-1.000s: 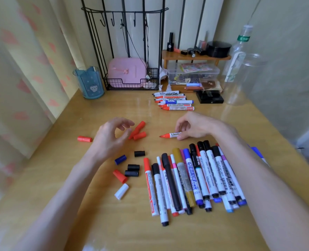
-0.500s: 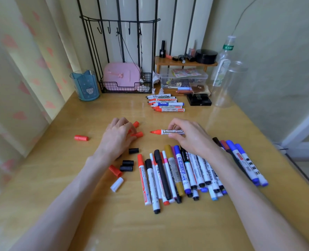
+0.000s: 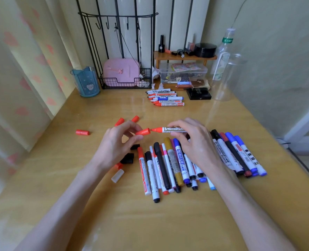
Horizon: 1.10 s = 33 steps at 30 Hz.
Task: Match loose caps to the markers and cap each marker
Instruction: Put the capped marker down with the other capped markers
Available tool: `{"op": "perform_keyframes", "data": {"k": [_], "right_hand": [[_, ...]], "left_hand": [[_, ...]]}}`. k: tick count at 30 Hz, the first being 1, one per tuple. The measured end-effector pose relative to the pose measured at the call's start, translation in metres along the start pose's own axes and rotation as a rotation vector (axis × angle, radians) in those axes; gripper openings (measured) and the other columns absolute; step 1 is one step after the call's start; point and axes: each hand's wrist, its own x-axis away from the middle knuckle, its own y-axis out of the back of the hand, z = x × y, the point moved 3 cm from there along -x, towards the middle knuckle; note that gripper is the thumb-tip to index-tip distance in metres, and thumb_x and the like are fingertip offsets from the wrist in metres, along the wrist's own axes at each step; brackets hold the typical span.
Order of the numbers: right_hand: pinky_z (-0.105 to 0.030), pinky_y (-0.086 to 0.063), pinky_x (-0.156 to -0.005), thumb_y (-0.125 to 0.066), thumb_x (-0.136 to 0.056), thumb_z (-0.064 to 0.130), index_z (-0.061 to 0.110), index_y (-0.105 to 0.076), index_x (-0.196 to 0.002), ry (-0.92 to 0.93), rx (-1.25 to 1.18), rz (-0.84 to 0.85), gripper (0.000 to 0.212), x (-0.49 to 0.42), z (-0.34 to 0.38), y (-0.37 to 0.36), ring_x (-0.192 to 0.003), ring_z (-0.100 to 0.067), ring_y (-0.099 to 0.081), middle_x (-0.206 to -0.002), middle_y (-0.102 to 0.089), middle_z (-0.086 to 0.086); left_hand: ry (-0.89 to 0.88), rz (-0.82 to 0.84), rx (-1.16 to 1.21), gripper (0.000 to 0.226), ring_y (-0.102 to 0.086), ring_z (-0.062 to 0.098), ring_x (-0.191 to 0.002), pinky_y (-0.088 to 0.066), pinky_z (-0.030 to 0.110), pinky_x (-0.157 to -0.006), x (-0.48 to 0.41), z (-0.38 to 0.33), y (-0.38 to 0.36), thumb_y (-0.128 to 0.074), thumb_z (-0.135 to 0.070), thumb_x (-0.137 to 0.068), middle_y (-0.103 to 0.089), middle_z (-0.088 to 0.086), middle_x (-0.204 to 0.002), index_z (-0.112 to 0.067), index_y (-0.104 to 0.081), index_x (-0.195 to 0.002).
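At mid-table, above the wooden table top (image 3: 59, 145), the left hand (image 3: 117, 142) pinches a red cap (image 3: 143, 132) between thumb and fingertips, with the open end facing right. The right hand (image 3: 191, 140) grips a red whiteboard marker (image 3: 170, 129) by the barrel. The marker is held level, its red tip pointing left. Tip and cap mouth are in line and meet; whether the tip has entered the cap cannot be told.

Loose caps on the table:
- A lone red cap (image 3: 82, 132) lies well left of the left hand.
- Two further red caps (image 3: 119, 121) lie just beyond that hand.
- Black caps (image 3: 129, 156) and a white cap (image 3: 117, 175) lie near its wrist.

A near pile of capped markers (image 3: 161, 171) lies side by side under the right hand. A right-hand group (image 3: 236, 156) lies just beside that forearm. A far row of uncapped markers (image 3: 166, 98) lies with tips pointing left, near a wire basket (image 3: 124, 84). A blue cup (image 3: 85, 82) stands at far left.
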Motion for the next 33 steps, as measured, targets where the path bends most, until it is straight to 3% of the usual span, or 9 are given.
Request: {"op": "perform_keyframes", "data": {"k": [3, 10, 17, 24, 28, 31, 33], "right_hand": [[-0.035, -0.047, -0.089, -0.071, -0.095, 0.021, 0.026, -0.074, -0.11, 0.031, 0.015, 0.007, 0.016, 0.004, 0.003, -0.005, -0.092, -0.01, -0.054, -0.096, -0.063, 0.012], [-0.039, -0.048, -0.085, -0.073, -0.095, 0.019, 0.024, -0.075, -0.111, 0.062, 0.016, -0.007, 0.017, 0.006, 0.005, -0.007, -0.09, -0.012, -0.054, -0.096, -0.065, 0.011], [-0.034, -0.051, -0.08, -0.078, -0.092, 0.023, 0.023, -0.078, -0.117, 0.12, 0.005, 0.03, 0.025, 0.008, 0.014, -0.013, -0.089, -0.015, -0.056, -0.094, -0.063, 0.008], [-0.04, -0.053, -0.072, -0.076, -0.093, 0.014, 0.016, -0.078, -0.119, 0.142, -0.003, -0.004, 0.027, 0.014, 0.019, -0.016, -0.081, -0.019, -0.058, -0.09, -0.07, 0.003], [-0.04, -0.054, -0.071, -0.078, -0.09, 0.01, 0.014, -0.079, -0.117, 0.16, 0.021, -0.015, 0.027, 0.016, 0.018, -0.015, -0.08, -0.021, -0.06, -0.091, -0.072, 0.001], [-0.039, -0.055, -0.07, -0.079, -0.089, 0.009, 0.013, -0.08, -0.116, 0.157, 0.029, -0.035, 0.028, 0.016, 0.018, -0.014, -0.079, -0.019, -0.058, -0.09, -0.073, 0.001], [-0.037, -0.054, -0.07, -0.079, -0.089, 0.007, 0.012, -0.08, -0.115, 0.147, 0.033, -0.042, 0.027, 0.017, 0.02, -0.014, -0.078, -0.017, -0.056, -0.09, -0.073, 0.001]], "left_hand": [[0.006, 0.009, -0.013, 0.013, -0.072, 0.008, -0.09, -0.048, 0.015, -0.078, 0.004, -0.002, 0.001, -0.076, -0.028, -0.094, -0.074, -0.015, -0.096, -0.022, -0.07, -0.104], [-0.002, 0.024, -0.012, 0.013, -0.07, 0.006, -0.088, -0.04, 0.009, -0.073, 0.007, -0.004, 0.001, -0.076, -0.027, -0.094, -0.075, -0.016, -0.095, -0.021, -0.073, -0.106], [-0.022, 0.077, 0.008, 0.034, -0.066, 0.003, -0.085, -0.042, 0.012, -0.071, 0.013, -0.01, -0.006, -0.065, -0.047, -0.095, -0.074, -0.019, -0.094, -0.021, -0.078, -0.11], [-0.039, 0.001, 0.012, 0.032, -0.068, 0.015, -0.08, -0.054, 0.037, -0.076, 0.018, -0.013, -0.01, -0.065, -0.043, -0.097, -0.075, -0.011, -0.092, -0.016, -0.079, -0.109], [-0.074, 0.0, 0.027, 0.036, -0.063, 0.016, -0.072, -0.052, 0.033, -0.07, 0.019, -0.017, -0.013, -0.062, -0.045, -0.099, -0.07, -0.01, -0.086, -0.014, -0.078, -0.109], [-0.089, -0.005, 0.014, 0.029, -0.06, 0.011, -0.071, -0.048, 0.022, -0.066, 0.019, -0.022, -0.016, -0.065, -0.036, -0.099, -0.068, -0.013, -0.083, -0.013, -0.079, -0.109], [-0.093, -0.016, 0.0, 0.027, -0.06, 0.011, -0.071, -0.049, 0.025, -0.067, 0.017, -0.024, -0.014, -0.065, -0.035, -0.1, -0.068, -0.012, -0.084, -0.014, -0.079, -0.109]]}}
